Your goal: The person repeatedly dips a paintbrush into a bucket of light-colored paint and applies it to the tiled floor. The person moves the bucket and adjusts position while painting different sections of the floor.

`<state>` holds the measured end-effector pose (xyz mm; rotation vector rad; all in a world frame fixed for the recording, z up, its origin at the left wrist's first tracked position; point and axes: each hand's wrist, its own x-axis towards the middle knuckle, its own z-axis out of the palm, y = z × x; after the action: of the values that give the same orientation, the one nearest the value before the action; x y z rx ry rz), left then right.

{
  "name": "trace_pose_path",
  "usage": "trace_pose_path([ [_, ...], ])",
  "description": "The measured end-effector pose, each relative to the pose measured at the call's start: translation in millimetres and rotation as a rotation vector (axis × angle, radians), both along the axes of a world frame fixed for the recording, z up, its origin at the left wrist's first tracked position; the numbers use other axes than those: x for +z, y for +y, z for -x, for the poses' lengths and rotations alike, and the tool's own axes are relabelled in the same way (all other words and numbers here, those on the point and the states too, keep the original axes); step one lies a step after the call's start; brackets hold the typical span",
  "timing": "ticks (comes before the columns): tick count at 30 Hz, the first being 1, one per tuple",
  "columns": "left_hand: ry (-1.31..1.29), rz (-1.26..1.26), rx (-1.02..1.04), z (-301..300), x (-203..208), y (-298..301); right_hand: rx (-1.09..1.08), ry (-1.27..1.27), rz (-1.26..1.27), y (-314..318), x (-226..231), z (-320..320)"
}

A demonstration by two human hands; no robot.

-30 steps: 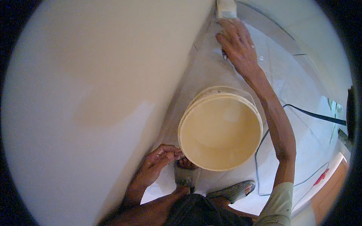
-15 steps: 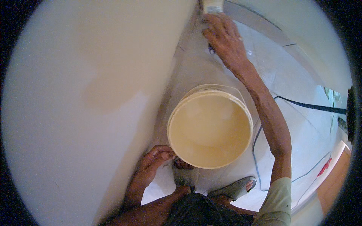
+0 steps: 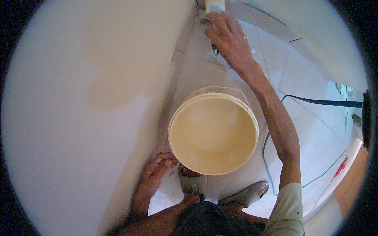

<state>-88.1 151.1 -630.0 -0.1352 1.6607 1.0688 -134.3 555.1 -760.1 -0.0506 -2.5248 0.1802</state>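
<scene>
The round cream bucket (image 3: 213,166) is smooth plastic, the broad whitish wall (image 3: 86,129) matt, the short light-green sleeve (image 3: 289,204) cloth.

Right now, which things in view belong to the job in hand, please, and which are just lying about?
Job, it seems:
brush-like tool in the right hand;
cream bucket by the left hand.

Apparently lying about:
long cable;
red object.

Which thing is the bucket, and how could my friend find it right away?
Look right from the big pale wall on the left, onto the floor. The bucket stands just beyond the sandals, close to the left hand. Unlike the sandals and thin cable, it's big, cream and round, with a wide open top.
</scene>
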Motion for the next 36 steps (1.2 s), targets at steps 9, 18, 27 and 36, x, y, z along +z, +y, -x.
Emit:
trace_pose_path([
  [9, -0.009, 0.046, -0.004, 1.6, 7.1, 5.8, -0.258, 0.059, -0.016, 20.5, 6.0, -61.2],
  [18, 0.043, 0.033, -0.028, 4.5, 5.3, 4.4, -0.129, -0.035, 0.140, 22.9, 20.4, -24.9],
  [27, 0.044, 0.092, -0.038, 8.3, 16.9, 11.6, -0.582, 0.041, 0.059, 30.9, 23.4, -117.6],
  [36, 0.032, 0.197, -0.049, 5.2, 14.1, 22.4, -0.113, 0.119, -0.007, 4.5, 30.3, 0.6],
])
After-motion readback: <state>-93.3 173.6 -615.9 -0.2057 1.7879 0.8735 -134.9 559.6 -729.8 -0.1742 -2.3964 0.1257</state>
